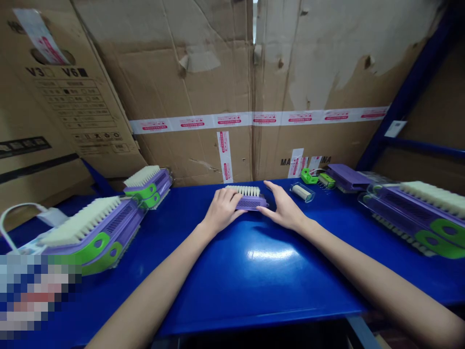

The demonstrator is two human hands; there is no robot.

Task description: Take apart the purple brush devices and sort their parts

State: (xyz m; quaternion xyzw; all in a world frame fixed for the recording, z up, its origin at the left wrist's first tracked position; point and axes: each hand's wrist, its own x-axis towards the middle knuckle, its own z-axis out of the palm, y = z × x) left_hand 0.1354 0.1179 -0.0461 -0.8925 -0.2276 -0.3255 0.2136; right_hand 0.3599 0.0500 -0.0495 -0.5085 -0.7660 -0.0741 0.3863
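A purple brush (pixel 250 202) with pale bristles facing up lies on the blue table (pixel 225 291), near the cardboard at the back. My left hand (pixel 222 207) grips its left end, fingers over the top and thumb along the near side. At the brush's right end is my right hand (pixel 282 206), its thumb and fingers spread apart. The right thumb is close to the brush's end; whether it touches I cannot tell. Right of that hand lies a small clear pack (pixel 302 192) with a pale roll-shaped piece inside.
Purple-and-green brushes with pale bristles are stacked at left (pixel 109 230), back left (pixel 148 186) and right (pixel 428 213). A green part (pixel 309 176) and a purple piece (pixel 347 177) lie at back right. Cardboard (pixel 196 87) walls the back; a blue post (pixel 407 82) stands right.
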